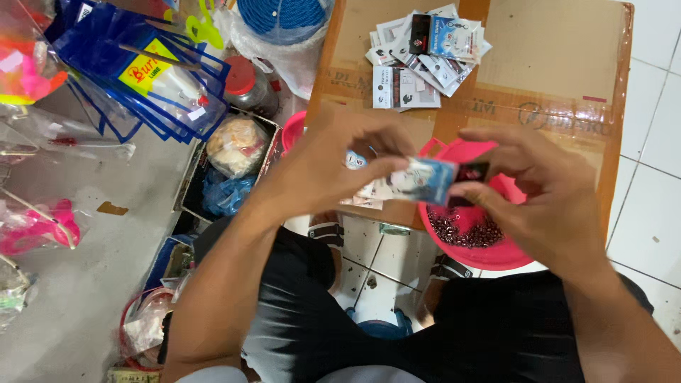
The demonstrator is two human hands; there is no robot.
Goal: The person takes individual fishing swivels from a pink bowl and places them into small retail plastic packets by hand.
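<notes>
My left hand (339,162) and my right hand (535,191) meet over the front edge of a cardboard box (553,64), both pinching one small blue-and-white packet (428,180) with a black end. The left fingers grip its left side, the right fingers its dark right end. Directly below the packet sits a pink plastic basin (489,255) holding several small dark brown pieces (461,230). A few more small packets (365,191) lie under my left hand, partly hidden by it.
A pile of small packets (422,57) lies on the far part of the box. At the left are blue plastic bags (142,71), a red-lidded jar (245,81), a box with bagged items (230,152) and pink objects (39,227). White tiled floor (656,177) lies right.
</notes>
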